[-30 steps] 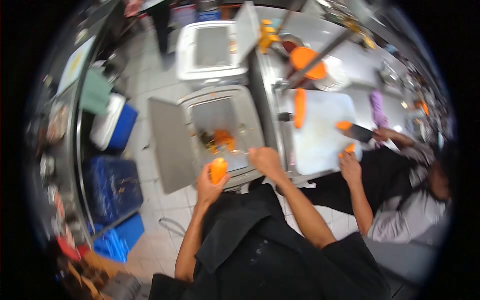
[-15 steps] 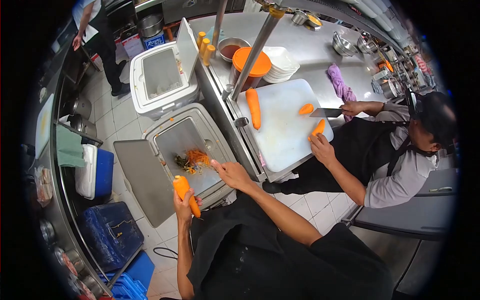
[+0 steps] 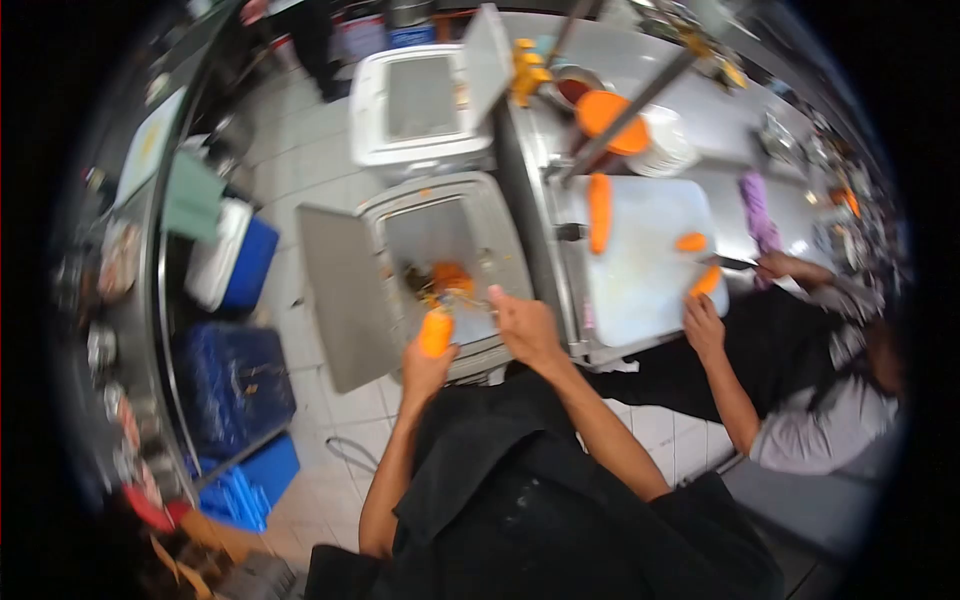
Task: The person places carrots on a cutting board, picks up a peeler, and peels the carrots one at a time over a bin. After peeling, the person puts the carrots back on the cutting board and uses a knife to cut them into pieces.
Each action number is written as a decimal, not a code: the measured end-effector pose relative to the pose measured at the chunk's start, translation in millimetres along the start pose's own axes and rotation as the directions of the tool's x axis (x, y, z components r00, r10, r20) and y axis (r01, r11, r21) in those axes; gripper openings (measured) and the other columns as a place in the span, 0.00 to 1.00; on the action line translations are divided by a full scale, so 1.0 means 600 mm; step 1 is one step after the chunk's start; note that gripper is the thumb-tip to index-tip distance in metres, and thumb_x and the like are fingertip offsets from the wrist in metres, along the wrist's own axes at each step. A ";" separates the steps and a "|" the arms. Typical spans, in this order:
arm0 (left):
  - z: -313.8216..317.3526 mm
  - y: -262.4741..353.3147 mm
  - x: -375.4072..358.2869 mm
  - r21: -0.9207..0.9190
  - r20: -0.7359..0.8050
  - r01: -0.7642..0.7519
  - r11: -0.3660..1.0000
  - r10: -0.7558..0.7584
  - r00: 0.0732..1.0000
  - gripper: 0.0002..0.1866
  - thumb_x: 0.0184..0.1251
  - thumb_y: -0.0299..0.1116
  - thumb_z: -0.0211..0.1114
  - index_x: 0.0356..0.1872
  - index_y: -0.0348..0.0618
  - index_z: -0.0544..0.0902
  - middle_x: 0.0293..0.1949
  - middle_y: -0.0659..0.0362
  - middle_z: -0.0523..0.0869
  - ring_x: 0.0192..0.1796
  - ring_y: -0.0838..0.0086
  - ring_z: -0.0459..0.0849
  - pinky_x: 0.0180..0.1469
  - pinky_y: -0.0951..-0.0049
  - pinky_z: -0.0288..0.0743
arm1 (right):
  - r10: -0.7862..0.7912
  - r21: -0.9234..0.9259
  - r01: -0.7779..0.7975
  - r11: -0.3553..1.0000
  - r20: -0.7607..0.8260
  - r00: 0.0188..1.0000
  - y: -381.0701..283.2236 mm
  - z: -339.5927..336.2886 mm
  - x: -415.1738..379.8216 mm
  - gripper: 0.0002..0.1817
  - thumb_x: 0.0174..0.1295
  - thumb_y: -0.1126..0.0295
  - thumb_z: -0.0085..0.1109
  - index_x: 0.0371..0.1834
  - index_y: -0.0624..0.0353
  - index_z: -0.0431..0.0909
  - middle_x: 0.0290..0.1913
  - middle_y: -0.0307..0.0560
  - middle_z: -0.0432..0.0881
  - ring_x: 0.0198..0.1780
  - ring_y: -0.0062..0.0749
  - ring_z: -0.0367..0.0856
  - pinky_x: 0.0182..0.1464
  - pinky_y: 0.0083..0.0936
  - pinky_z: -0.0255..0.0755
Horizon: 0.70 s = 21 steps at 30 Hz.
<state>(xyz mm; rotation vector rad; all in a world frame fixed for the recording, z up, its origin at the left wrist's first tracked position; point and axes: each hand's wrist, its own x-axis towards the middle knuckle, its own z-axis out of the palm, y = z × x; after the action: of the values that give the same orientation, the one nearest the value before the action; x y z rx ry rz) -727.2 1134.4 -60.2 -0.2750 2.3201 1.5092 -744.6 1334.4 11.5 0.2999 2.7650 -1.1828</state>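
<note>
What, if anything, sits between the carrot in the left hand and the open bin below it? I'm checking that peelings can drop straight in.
Nothing visible: the left hand holds the carrot over the open bin; the right hand is beside it.

Carrots: four, perhaps [image 3: 436, 333]; bins: two [image 3: 440, 250]; cutting board: one [image 3: 645, 265].
</note>
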 end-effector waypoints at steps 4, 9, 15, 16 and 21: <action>0.005 0.030 -0.003 -0.007 -0.018 -0.008 1.000 0.008 1.000 0.17 0.48 0.35 0.71 0.38 0.36 0.81 0.29 0.48 0.85 0.32 0.58 0.84 0.38 0.62 0.76 | -0.103 -0.191 0.100 0.976 -0.005 0.995 -0.019 0.009 0.005 0.34 0.74 0.50 0.36 0.16 0.61 0.78 0.17 0.61 0.76 0.23 0.61 0.77 0.31 0.49 0.70; -0.010 0.069 -0.018 0.075 -0.013 -0.007 0.997 0.008 1.000 0.17 0.49 0.33 0.70 0.40 0.36 0.81 0.34 0.47 0.87 0.38 0.56 0.86 0.43 0.62 0.77 | -0.209 -0.287 0.232 0.929 0.110 0.972 -0.045 0.009 0.007 0.31 0.72 0.55 0.39 0.17 0.64 0.79 0.17 0.64 0.75 0.23 0.61 0.78 0.31 0.50 0.72; -0.023 0.066 -0.048 -0.033 0.099 -0.028 0.999 0.031 0.995 0.15 0.49 0.32 0.69 0.37 0.36 0.79 0.28 0.52 0.84 0.34 0.63 0.85 0.41 0.63 0.77 | -0.029 -0.336 0.032 0.941 0.014 0.999 0.083 0.071 0.069 0.31 0.71 0.56 0.38 0.18 0.66 0.80 0.22 0.68 0.78 0.30 0.64 0.80 0.39 0.52 0.73; -0.020 0.054 -0.050 -0.034 0.091 -0.032 0.999 0.035 0.995 0.15 0.49 0.32 0.69 0.37 0.36 0.79 0.28 0.52 0.84 0.34 0.63 0.85 0.41 0.63 0.77 | -0.038 -0.336 0.040 0.941 0.013 0.999 0.092 0.064 0.071 0.31 0.71 0.56 0.38 0.18 0.66 0.80 0.22 0.68 0.78 0.30 0.64 0.80 0.39 0.52 0.73; -0.016 0.054 -0.051 -0.220 0.212 0.169 0.961 -0.122 0.970 0.09 0.51 0.29 0.67 0.29 0.37 0.75 0.16 0.60 0.76 0.17 0.75 0.76 0.21 0.71 0.70 | -0.214 -0.300 0.275 0.913 0.221 0.951 -0.023 0.008 0.009 0.25 0.70 0.60 0.40 0.24 0.67 0.80 0.28 0.66 0.81 0.29 0.63 0.81 0.38 0.52 0.74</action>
<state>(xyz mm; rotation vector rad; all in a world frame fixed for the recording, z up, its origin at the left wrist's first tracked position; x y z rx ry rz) -712.3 1137.9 -17.1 -0.3343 1.9261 1.6576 -752.9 1322.4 17.1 -0.1885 2.8253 -0.7213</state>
